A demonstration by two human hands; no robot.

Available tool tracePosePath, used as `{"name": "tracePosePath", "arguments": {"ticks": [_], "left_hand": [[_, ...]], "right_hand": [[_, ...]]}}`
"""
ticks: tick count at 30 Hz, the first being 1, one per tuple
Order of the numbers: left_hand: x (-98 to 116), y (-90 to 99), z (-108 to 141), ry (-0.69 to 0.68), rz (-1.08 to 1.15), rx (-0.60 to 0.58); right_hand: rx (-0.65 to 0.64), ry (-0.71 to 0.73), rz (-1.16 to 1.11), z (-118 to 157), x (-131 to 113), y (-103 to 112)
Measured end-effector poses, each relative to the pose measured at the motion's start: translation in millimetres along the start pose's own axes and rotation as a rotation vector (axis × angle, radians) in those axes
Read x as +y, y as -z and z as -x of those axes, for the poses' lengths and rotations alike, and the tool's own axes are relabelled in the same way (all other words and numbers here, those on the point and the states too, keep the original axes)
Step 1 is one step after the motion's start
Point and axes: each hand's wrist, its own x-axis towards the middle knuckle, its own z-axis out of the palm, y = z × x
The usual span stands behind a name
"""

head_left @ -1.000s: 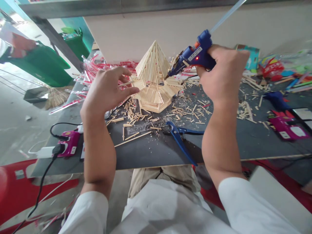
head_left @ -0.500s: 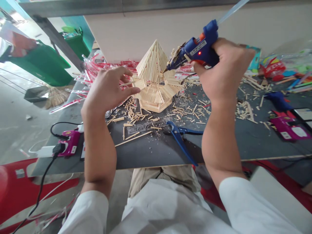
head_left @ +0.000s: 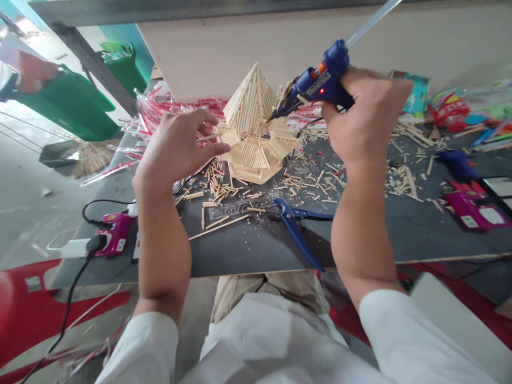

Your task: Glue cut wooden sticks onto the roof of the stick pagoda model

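One stick model (head_left: 256,154), far middle of table (head_left: 248,256); left hand (head_left: 172,141) pinching a thin stick (head_left: 206,138) by its left side; right hand (head_left: 362,114) gripping a glue gun (head_left: 316,85), whose nozzle (head_left: 269,120), if jogged, could smear the roof (head_left: 246,104).

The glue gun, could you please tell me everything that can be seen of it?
The glue gun is blue, plastic-looking, with a pale label, an orange part and a lit red light; a clear stick juts from its rear. Brownish scraps cling near its nozzle. The right hand grips its handle. It points nose-down at the wooden model; contact is unclear.
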Motion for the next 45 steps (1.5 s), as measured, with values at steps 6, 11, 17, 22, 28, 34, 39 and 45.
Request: {"name": "tracePosePath", "arguments": {"ticks": [6,11,17,22,28,34,39,45], "left_hand": [[1,1.3,2,0.033,-0.051,0.008],[8,3.6,2,0.028,-0.157,0.023],[1,2.8,2,-0.031,-0.098,0.061],[1,2.3,0,-0.078,0.019,0.145],[13,0.7,-1,-0.091,0.022,0.186],[7,-15.4,-8,-0.065,0.146,0.147],[10,-25.2,-11,-0.088,0.169,0.171],[21,-33.4,-10,-0.112,0.218,0.142]], "right_hand": [[0.021,0.027,0.093,1,-3,2],[-0.049,-0.023,-0.049,1,-4,5],[0.026,-0.017,-0.015,0,1,-2],[0.219,-0.039,-0.007,1,5,1],[0.180,-0.197,-0.080,3,86,-3],[-0.040,-0.543,0.124,18,189,-36],[-0.218,-0.519,0.150,17,182,-24],[-0.030,-0.153,-0.322,1,79,-5]]}}
